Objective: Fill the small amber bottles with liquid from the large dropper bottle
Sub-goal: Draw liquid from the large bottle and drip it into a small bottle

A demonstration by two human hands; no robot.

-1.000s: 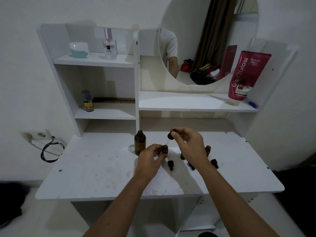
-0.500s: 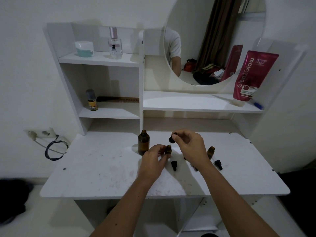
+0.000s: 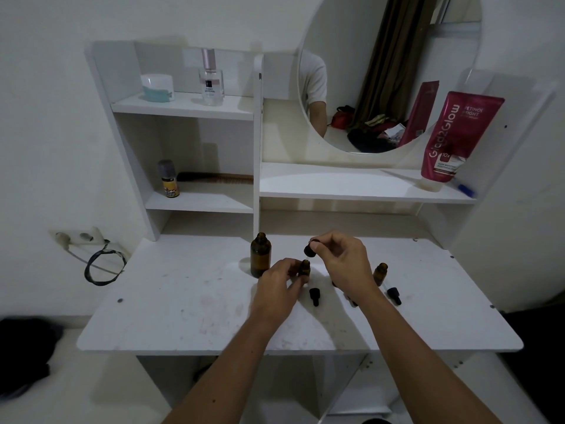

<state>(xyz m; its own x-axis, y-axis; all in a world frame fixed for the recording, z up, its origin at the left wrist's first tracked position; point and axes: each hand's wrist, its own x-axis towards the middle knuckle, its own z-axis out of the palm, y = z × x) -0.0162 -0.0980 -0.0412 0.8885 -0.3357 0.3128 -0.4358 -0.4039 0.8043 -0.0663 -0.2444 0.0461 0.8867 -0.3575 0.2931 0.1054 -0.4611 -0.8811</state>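
The large amber bottle [image 3: 260,254] stands uncapped on the white desk [image 3: 183,316]. Just right of it, my left hand [image 3: 279,287] grips a small amber bottle [image 3: 304,268] that stands on the desk. My right hand [image 3: 341,264] pinches the black bulb of the large dropper [image 3: 309,250] right above that bottle's mouth. Another small amber bottle [image 3: 380,273] stands open to the right. Small black dropper caps lie in front, one [image 3: 314,295] between my hands and one [image 3: 393,295] at the right. A third is mostly hidden by my right wrist.
Shelves behind the desk hold a jar [image 3: 157,87], a perfume bottle [image 3: 211,81], a small spray can [image 3: 169,182] and a comb [image 3: 217,178]. A round mirror [image 3: 388,71] and a pink tube [image 3: 455,139] stand at the back right. A wall socket with a cable [image 3: 91,255] is left.
My right hand has lowered the dropper slightly toward the small bottle held by my left hand. Nothing else on the desk moved.
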